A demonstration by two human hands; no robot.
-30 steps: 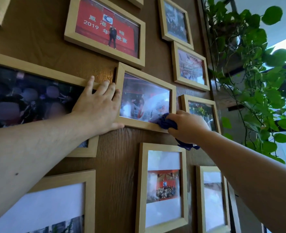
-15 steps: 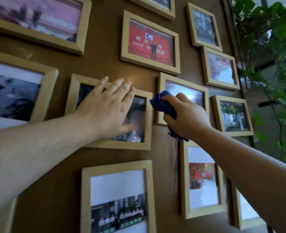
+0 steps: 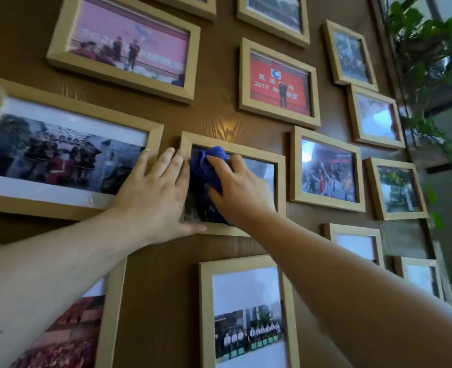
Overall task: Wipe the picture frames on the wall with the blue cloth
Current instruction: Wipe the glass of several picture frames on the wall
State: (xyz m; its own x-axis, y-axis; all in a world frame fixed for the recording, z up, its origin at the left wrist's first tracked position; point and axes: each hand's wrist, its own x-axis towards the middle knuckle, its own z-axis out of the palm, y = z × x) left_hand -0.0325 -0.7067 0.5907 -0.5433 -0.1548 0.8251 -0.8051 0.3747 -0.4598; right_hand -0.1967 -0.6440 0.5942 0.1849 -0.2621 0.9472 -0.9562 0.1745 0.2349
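Several light wooden picture frames hang on a brown wood-grain wall (image 3: 219, 120). My right hand (image 3: 242, 193) presses the bunched blue cloth (image 3: 206, 168) against the glass of a small dark-photo frame (image 3: 279, 166) at the centre. My left hand (image 3: 153, 197) lies flat with fingers spread over that frame's left edge, its thumb along the bottom rail. Its fingertips reach the right edge of the wide frame (image 3: 60, 152) to the left. Much of the small frame's photo is hidden by both hands.
A frame with a red photo (image 3: 279, 82) hangs above right, and a pink-photo frame (image 3: 124, 46) above left. More frames sit right and below, such as the portrait frame (image 3: 246, 312). A leafy green plant (image 3: 437, 83) trails down the right side by a window.
My right hand has moved left with the cloth, from the frame on the right onto the glass of the small dark frame. My left hand has shifted left to that frame's edge. The view has shifted left.
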